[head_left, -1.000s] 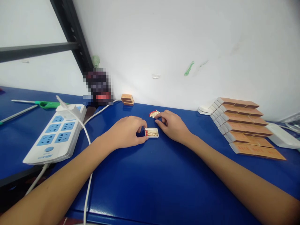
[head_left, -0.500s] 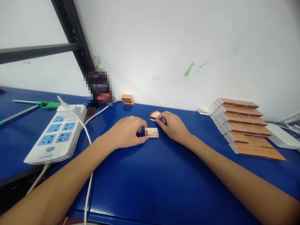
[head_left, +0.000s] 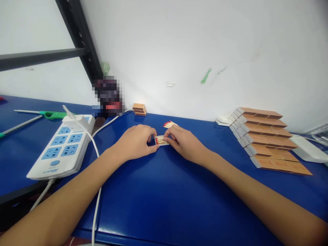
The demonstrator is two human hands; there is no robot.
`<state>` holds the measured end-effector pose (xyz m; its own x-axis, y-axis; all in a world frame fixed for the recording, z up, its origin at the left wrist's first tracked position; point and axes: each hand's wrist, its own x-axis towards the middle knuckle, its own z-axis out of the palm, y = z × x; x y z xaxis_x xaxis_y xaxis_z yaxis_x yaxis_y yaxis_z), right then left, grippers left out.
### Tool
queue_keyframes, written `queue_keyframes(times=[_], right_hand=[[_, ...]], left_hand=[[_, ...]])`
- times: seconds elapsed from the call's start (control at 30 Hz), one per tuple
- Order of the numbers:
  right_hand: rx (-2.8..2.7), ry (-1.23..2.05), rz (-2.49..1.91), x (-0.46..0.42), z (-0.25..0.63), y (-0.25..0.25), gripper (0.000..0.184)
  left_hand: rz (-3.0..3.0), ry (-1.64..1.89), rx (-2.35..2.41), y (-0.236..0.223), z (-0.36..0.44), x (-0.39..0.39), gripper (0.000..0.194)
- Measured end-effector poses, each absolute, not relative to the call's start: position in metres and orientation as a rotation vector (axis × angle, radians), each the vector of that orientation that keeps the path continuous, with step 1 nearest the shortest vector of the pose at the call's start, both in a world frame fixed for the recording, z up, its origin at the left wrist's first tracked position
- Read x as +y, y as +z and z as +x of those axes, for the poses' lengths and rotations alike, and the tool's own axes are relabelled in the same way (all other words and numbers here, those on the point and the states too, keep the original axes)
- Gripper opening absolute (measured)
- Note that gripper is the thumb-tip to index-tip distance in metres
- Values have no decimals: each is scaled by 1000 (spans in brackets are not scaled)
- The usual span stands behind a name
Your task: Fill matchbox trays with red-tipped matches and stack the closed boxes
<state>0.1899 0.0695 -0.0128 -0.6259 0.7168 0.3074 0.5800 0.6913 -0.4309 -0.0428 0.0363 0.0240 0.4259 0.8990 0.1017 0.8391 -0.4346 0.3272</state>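
A small white matchbox tray point(head_left: 164, 144) with red-tipped matchsticks point(head_left: 160, 140) in it lies on the blue tabletop point(head_left: 164, 191). My left hand point(head_left: 139, 141) grips the tray's left end between thumb and fingers. Pinched fingers of my right hand point(head_left: 183, 141) are at the tray's right part, over the matches, and hold a matchstick that is largely hidden among the others. Just behind the right hand, a loose row of red-headed matches point(head_left: 169, 123) rests on the table, partly covered by that hand.
Stepped matchboxes point(head_left: 266, 131) are piled at the right, with a white tray point(head_left: 223, 121) beside them. A small matchbox stack point(head_left: 139, 109) stands by the wall. On the left are a power strip point(head_left: 64, 147), its white cable point(head_left: 96, 205) and a green-handled lighter point(head_left: 52, 114).
My right hand has moved left and nearer, bringing a matchstick from beside the loose row to the tray. The left hand and tray have shifted slightly left and away from me.
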Motion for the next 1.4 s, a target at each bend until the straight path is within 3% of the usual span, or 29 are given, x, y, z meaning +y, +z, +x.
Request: queue_keyframes(times=[0.5, 1.4], right_hand=[[-2393, 165, -1416, 86, 196, -23, 29], [-2332, 198, -1437, 88, 194, -23, 27]], left_hand=[[2467, 404, 1431, 23, -43, 35, 23], [2474, 406, 1425, 22, -44, 35, 24]])
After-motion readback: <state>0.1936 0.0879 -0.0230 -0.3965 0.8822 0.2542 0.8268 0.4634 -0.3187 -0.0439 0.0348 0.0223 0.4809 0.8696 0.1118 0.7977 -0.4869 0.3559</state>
